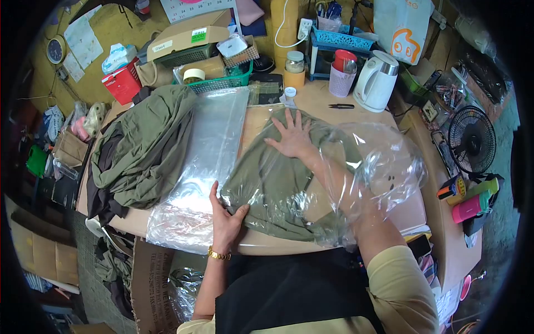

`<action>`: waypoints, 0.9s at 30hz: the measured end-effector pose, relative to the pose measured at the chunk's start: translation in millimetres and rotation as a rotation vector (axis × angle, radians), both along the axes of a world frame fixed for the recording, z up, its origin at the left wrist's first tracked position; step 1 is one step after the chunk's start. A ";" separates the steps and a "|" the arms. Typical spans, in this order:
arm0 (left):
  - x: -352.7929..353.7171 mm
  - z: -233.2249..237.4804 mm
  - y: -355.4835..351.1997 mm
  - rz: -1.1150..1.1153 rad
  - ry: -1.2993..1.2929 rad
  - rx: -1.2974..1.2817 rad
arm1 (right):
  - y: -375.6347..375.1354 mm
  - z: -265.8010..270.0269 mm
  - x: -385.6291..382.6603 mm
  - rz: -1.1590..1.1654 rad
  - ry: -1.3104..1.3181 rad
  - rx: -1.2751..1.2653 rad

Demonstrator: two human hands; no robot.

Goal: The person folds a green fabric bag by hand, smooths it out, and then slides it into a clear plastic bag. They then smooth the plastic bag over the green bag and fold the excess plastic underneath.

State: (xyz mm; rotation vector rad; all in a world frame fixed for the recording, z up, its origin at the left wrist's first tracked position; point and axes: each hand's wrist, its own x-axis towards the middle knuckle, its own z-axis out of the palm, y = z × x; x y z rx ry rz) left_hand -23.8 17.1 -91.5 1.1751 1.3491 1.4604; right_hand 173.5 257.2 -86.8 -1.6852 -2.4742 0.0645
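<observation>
An olive-green folded garment lies on the table inside a clear plastic bag. My right hand is pushed deep into the bag, its fingers spread flat on the garment's far end, and the bag is bunched around my forearm. My left hand pinches the near left corner of the bag and garment at the table's front edge. A stack of flat clear bags lies just left of the garment.
A heap of olive and dark garments covers the table's left end. Behind are green baskets, a jar, scissors, a white kettle and a red cup. A black fan stands at right.
</observation>
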 end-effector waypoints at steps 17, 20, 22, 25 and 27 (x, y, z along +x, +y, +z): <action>-37.0 41.5 9.4 0.051 0.255 -0.312 | -262.3 103.6 171.5 0.714 1.460 -0.796; -36.7 16.2 27.0 0.030 0.496 -0.170 | -282.4 110.2 141.4 0.245 0.588 -0.242; -38.7 17.4 46.5 0.041 0.482 -0.162 | -240.8 75.5 137.4 -0.034 0.592 -0.493; -58.7 22.7 87.4 0.136 0.341 0.143 | -125.4 110.8 146.9 -0.113 0.763 -0.330; -75.9 66.8 100.1 0.210 0.272 0.319 | -81.7 172.6 144.7 -0.063 1.159 -0.033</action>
